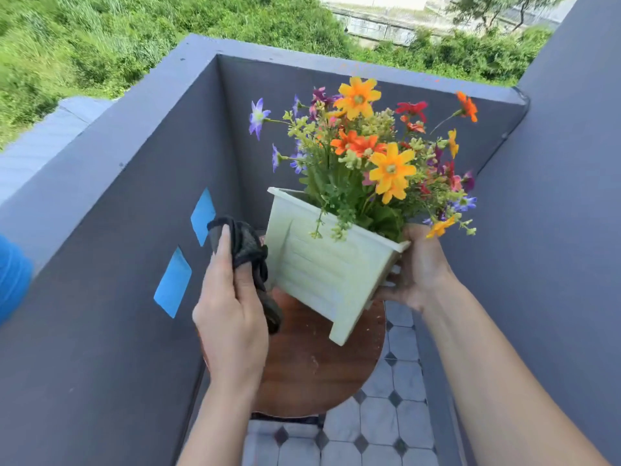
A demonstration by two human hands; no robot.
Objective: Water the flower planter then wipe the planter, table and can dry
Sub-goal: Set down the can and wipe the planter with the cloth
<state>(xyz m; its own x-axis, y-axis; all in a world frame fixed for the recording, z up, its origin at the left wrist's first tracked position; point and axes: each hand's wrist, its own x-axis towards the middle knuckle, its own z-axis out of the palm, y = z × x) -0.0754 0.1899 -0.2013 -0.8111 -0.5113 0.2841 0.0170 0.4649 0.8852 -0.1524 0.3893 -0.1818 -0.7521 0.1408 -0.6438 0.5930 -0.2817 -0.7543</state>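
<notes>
A pale green square planter (322, 264) full of orange, yellow, purple and red flowers (376, 149) is lifted off the round brown table (312, 368) and tilted toward me. My right hand (420, 267) grips its right rim and side. My left hand (232, 314) holds a dark cloth (248, 247) bunched against the planter's left side. The watering can is not in view.
Dark grey balcony walls (117, 230) close in on the left, far side and right. Two blue tape patches (173, 282) stick to the left wall. Grey tiles with dark diamonds (379, 425) cover the floor. A blue object (10, 274) shows at the left edge.
</notes>
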